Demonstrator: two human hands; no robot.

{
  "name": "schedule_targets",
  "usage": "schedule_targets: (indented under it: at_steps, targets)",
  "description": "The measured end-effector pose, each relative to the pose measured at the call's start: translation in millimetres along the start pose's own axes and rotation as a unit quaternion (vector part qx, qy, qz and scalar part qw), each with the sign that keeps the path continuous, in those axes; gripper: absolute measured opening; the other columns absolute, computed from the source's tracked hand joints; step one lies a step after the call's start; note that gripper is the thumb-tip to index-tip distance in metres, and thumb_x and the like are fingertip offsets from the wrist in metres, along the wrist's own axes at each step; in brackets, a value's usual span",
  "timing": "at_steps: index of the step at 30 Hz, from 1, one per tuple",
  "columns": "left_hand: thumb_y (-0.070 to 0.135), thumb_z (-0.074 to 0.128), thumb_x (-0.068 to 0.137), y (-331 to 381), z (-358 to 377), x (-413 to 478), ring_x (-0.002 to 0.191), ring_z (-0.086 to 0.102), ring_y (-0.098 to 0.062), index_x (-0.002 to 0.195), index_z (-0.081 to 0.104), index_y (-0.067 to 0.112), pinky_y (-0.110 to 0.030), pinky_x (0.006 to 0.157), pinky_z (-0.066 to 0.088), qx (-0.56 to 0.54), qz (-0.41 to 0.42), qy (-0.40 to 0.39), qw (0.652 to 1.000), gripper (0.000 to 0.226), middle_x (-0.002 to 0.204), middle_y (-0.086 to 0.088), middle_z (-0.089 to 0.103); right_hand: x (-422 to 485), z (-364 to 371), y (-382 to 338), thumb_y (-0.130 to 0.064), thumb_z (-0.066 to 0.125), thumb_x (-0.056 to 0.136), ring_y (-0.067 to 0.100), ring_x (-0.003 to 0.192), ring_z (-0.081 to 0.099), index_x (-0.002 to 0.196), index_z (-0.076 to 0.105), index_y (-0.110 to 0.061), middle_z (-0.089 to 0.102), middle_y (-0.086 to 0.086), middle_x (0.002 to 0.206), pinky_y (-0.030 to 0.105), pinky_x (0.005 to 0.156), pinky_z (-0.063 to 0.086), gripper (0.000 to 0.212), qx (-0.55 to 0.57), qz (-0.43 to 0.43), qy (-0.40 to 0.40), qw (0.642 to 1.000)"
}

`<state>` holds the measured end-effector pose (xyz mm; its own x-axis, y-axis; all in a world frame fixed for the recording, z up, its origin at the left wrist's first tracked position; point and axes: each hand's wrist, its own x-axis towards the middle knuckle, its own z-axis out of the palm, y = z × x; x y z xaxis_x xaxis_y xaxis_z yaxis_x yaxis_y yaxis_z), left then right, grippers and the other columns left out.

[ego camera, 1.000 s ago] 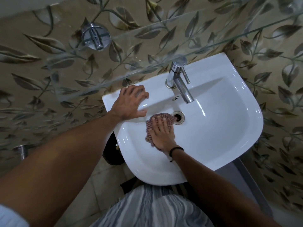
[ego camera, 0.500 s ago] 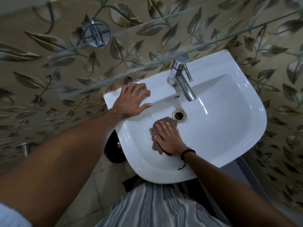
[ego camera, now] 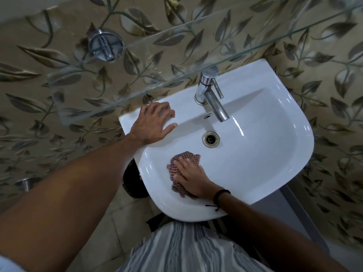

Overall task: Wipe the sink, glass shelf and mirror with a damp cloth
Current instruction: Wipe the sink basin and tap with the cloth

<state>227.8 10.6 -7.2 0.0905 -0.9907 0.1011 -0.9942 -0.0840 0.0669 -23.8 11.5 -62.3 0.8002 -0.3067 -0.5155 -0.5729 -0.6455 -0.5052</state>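
Cloth [ego camera: 174, 167], checked and bunched, sits on the near-left slope of the sink [ego camera: 265, 154] basin, on your side of the drain [ego camera: 211, 139] and apart from it; your right hand [ego camera: 191, 176] lies flat on top of it; fingers straight, close together, pointing toward the left rim, pressing the cloth to the porcelain, not curled round it; cloth shows past the fingertips and beside the palm; right forearm comes in over the front rim, dark band [ego camera: 221, 194] at the wrist. Left hand [ego camera: 153, 124] rests palm-down on the sink's back-left ledge; fingers spread, slightly bent, thumb out toward the basin; holds nothing; left arm reaches in from lower left. Tap [ego camera: 213, 99] stands at back centre, spout over the basin; glass shelf [ego camera: 157, 75] runs diagonally above the sink's back edge.
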Motion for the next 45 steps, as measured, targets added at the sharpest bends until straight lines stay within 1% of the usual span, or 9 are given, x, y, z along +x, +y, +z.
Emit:
schedule_targets:
  at_steps: [6, 8, 16, 20, 24, 30, 34, 39, 45]
  targets:
    - [0.059, 0.041, 0.1, 1, 2, -1, 0.123, 0.042, -0.025, 0.119, 0.055, 0.028, -0.042, 0.096, 0.032, 0.005, 0.003, 0.005, 1.0, 0.039, 0.134, 0.003, 0.048, 17, 1, 13, -0.054, 0.007, 0.094, 0.042, 0.152, -0.004, 0.153, 0.036, -0.022, 0.003, 0.014, 0.168, 0.076, 0.109, 0.014, 0.073, -0.079, 0.029, -0.006, 0.996]
    - [0.059, 0.042, 0.099, 1, 2, -1, 0.122, 0.042, -0.024, 0.119, 0.055, 0.028, -0.041, 0.096, 0.032, 0.002, -0.001, 0.013, 1.0, 0.038, 0.133, 0.004, 0.049, 29, 6, 4, -0.059, 0.0, 0.085, 0.041, 0.151, -0.016, 0.157, 0.025, -0.022, -0.008, 0.013, 0.168, 0.074, 0.111, 0.005, 0.084, -0.08, 0.06, -0.004, 0.995]
    - [0.057, 0.043, 0.099, 1, 1, -1, 0.12, 0.044, -0.026, 0.119, 0.055, 0.028, -0.042, 0.094, 0.034, 0.007, 0.006, 0.022, 1.0, 0.038, 0.133, 0.003, 0.049, 20, 4, -42, -0.028, 0.029, 0.109, 0.035, 0.153, -0.014, 0.139, 0.049, -0.014, -0.005, 0.009, 0.168, 0.064, 0.117, 0.001, 0.039, -0.03, -0.026, 0.033, 0.999]
    - [0.058, 0.043, 0.1, 0, 1, -1, 0.12, 0.044, -0.025, 0.118, 0.054, 0.028, -0.042, 0.094, 0.034, 0.003, 0.004, 0.02, 1.0, 0.037, 0.132, 0.004, 0.049, 0, 2, -25, -0.042, 0.03, 0.107, 0.017, 0.154, -0.008, 0.159, 0.014, -0.028, -0.004, -0.005, 0.169, 0.053, 0.12, 0.002, 0.057, 0.123, -0.006, -0.045, 0.991]
    - [0.058, 0.043, 0.1, 1, 0, 0, 0.12, 0.043, -0.025, 0.118, 0.054, 0.029, -0.042, 0.095, 0.033, 0.0, -0.002, 0.017, 1.0, 0.036, 0.132, 0.004, 0.048, -6, -11, 29, -0.051, 0.032, 0.104, 0.018, 0.155, -0.008, 0.16, 0.005, -0.032, -0.007, -0.007, 0.168, 0.056, 0.121, 0.005, 0.065, -0.017, -0.019, -0.087, 0.996]
    - [0.058, 0.042, 0.099, 0, -1, -1, 0.121, 0.043, -0.024, 0.118, 0.054, 0.028, -0.042, 0.096, 0.033, 0.0, 0.005, 0.016, 1.0, 0.037, 0.133, 0.003, 0.048, 28, -6, -10, -0.038, 0.02, 0.1, 0.049, 0.15, 0.003, 0.152, 0.039, -0.012, 0.011, 0.021, 0.165, 0.075, 0.112, 0.013, 0.061, -0.109, -0.019, 0.006, 0.994]
    - [0.059, 0.041, 0.099, 2, -1, -1, 0.12, 0.043, -0.024, 0.116, 0.054, 0.028, -0.043, 0.095, 0.035, -0.002, 0.007, 0.024, 1.0, 0.038, 0.132, 0.003, 0.049, 48, -10, -62, -0.02, 0.023, 0.109, 0.03, 0.153, -0.013, 0.159, 0.011, -0.01, -0.003, 0.01, 0.168, 0.059, 0.121, 0.002, 0.052, 0.052, 0.008, 0.063, 0.997]
    - [0.058, 0.045, 0.099, 0, 1, -1, 0.124, 0.043, -0.025, 0.118, 0.053, 0.028, -0.042, 0.098, 0.033, -0.009, 0.003, 0.016, 1.0, 0.036, 0.134, 0.005, 0.046, 22, 0, -70, -0.023, 0.039, 0.106, 0.033, 0.154, 0.001, 0.142, 0.047, -0.004, 0.01, 0.016, 0.167, 0.06, 0.12, 0.013, 0.041, 0.099, -0.086, 0.065, 0.989]
    - [0.058, 0.044, 0.099, 0, 1, -2, 0.121, 0.044, -0.024, 0.117, 0.053, 0.029, -0.042, 0.095, 0.034, -0.007, -0.001, 0.02, 1.0, 0.036, 0.131, 0.006, 0.048, -23, -11, 31, -0.056, 0.029, 0.103, 0.019, 0.155, -0.005, 0.16, 0.005, -0.033, -0.004, -0.005, 0.169, 0.056, 0.121, 0.011, 0.066, -0.047, 0.014, -0.038, 0.998]
